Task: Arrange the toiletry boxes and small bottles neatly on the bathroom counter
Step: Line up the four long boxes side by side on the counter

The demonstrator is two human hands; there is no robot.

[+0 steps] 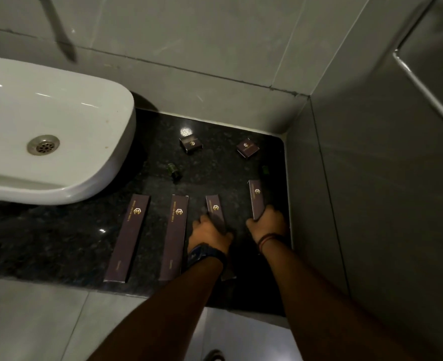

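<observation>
On the black granite counter (59,238) lie two long dark purple boxes, the left long box (128,235) and the second long box (174,235), side by side. My left hand (210,234) grips a third long box (216,212) beside them. My right hand (267,224) grips the near end of a shorter box (256,198) at the right. Two small square boxes sit farther back, the left small box (191,144) and the right small box (247,148). A small dark green bottle (174,171) lies mid-counter; another green bottle (265,171) lies near the right wall.
A white vessel sink (59,131) with a metal drain (43,144) takes up the left side of the counter. Grey tiled walls (371,178) close in the back and right. The counter's front edge runs below my forearms.
</observation>
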